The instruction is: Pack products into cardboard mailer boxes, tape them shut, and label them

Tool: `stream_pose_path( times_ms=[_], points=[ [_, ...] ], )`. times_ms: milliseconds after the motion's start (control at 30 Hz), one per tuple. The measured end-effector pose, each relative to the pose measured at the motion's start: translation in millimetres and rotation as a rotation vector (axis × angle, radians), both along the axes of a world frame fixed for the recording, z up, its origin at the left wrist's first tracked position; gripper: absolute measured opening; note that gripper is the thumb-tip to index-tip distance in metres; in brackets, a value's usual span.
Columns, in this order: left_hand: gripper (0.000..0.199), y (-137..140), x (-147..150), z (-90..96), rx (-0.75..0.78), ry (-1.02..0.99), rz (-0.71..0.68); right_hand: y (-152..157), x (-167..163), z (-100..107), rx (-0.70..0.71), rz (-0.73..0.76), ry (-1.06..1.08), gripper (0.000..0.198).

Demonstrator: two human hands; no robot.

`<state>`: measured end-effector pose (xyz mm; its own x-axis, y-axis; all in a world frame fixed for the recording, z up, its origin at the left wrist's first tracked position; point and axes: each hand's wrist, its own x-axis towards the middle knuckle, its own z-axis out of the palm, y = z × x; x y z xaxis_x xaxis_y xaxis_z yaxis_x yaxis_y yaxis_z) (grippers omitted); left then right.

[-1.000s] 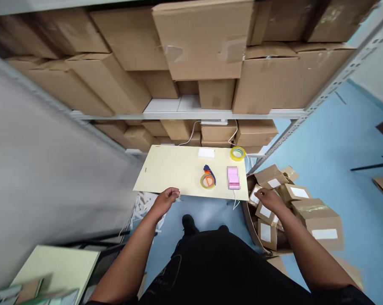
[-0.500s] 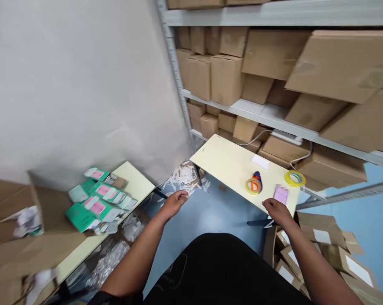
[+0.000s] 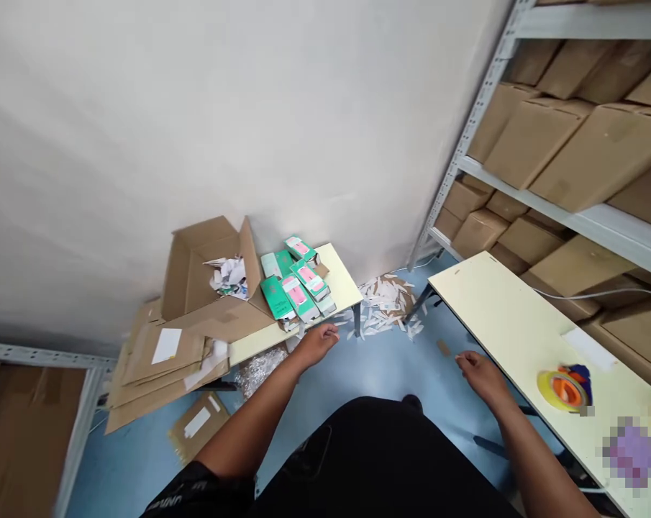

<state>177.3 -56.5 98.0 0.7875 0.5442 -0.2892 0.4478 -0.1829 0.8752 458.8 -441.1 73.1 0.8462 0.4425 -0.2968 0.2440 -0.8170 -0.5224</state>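
My left hand (image 3: 318, 344) hangs in the air in front of the left table's near edge, its fingers loosely curled inward with nothing visible in them. Close beyond it, several green boxes with pink panels (image 3: 299, 296) lie in a heap on the left table (image 3: 340, 277). My right hand (image 3: 479, 373) is held over the floor beside the right table (image 3: 490, 302), also curled and seemingly empty. Neither hand touches anything. On the right table rest a yellow tape roll (image 3: 547, 392) and a blue and orange tool (image 3: 580, 380) against it.
An open carton (image 3: 196, 262) holds crumpled paper (image 3: 229, 277). Flattened cardboard (image 3: 142, 367) leans below it. Paper scraps (image 3: 384, 302) litter the blue floor (image 3: 379, 367) between the tables. Shelves (image 3: 552, 194) of brown boxes stand at right; another rack (image 3: 82, 439) is at lower left.
My view has swung left, bringing the left table, open carton and flattened cardboard toward the middle. The right table and its tape have shifted right. Both hands stay free of objects.
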Motion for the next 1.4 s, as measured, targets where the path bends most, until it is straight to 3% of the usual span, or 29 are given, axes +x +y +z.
stream_pose_path(
  times_ms=[133, 267, 467, 633, 800, 933, 1133, 1267, 1400],
  points=[
    [0.042, 8, -10, -8.0, -0.037, -0.015, 0.101, 45, 18, -4, 0.012, 0.104, 0.112, 0.039],
    [0.045, 18, -10, -11.5, -0.046, -0.003, 0.246, 109, 52, -9, -0.018, 0.252, 0.137, 0.035],
    [0.044, 39, 5, 6.2, -0.034, 0.146, 0.484, 234, 92, -18, -0.012, 0.557, 0.182, 0.03],
    [0.038, 55, 25, 21.9, 0.088, 0.19, 0.597, 327, 82, -26, 0.058, 0.721, 0.487, 0.024],
    [0.034, 105, 40, 29.6, 0.191, 0.286, 0.607, 388, 48, -32, 0.07, 0.52, 0.854, 0.023],
    [0.039, 171, 56, 29.8, 0.271, 0.396, 0.514, 430, 35, -43, 0.063, 0.424, 0.916, 0.028],
    [0.05, 281, 107, 25.9, 0.389, 0.489, 0.403, 490, 32, -65, 0.08, 0.138, 0.913, 0.044],
    [0.06, 339, 139, 14.7, 0.369, 0.581, 0.395, 514, 15, -80, 0.091, -0.026, 1.004, 0.051],
    [0.067, 378, 157, -6.0, 0.363, 0.686, 0.344, 536, -5, -86, 0.174, -0.103, 1.144, 0.05]
  ],
)
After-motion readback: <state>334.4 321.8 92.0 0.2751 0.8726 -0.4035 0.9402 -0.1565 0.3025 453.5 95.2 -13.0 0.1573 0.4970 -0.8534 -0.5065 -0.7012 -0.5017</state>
